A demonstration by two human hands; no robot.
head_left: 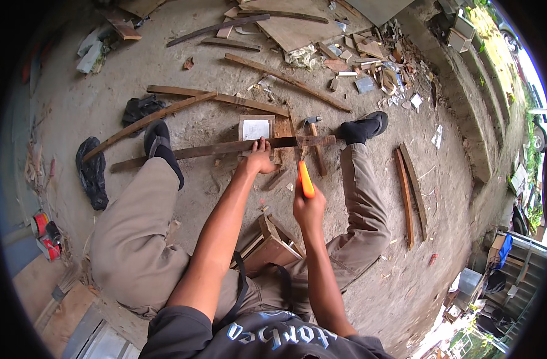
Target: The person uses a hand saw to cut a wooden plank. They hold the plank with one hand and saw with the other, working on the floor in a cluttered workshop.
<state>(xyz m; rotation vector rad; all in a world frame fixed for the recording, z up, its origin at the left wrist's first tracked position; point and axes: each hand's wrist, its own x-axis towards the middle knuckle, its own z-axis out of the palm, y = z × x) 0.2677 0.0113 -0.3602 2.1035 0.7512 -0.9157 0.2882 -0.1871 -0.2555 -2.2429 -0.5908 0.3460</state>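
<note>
A long dark wooden strip (207,150) lies crosswise in front of me. My left hand (261,159) bears down on it, with fingers over the far side and the thumb toward me. To the right of that hand, a handsaw (306,180) with an orange and yellow handle crosses the strip. My right hand (309,206) is closed around its handle. The thin blade points away from me; its teeth are too small to make out. A hammer (318,152) with a wooden handle lies just right of the blade, partly under the strip. Beneath the strip is a small wooden frame (242,130) with a white panel.
My left shoe (157,139) rests by the strip's left part. Wooden strips (288,82) lie beyond and at right (405,197). Wood scraps (387,75) are heaped at the far right, near concrete steps (465,107). A wooden box (272,248) stands between my legs.
</note>
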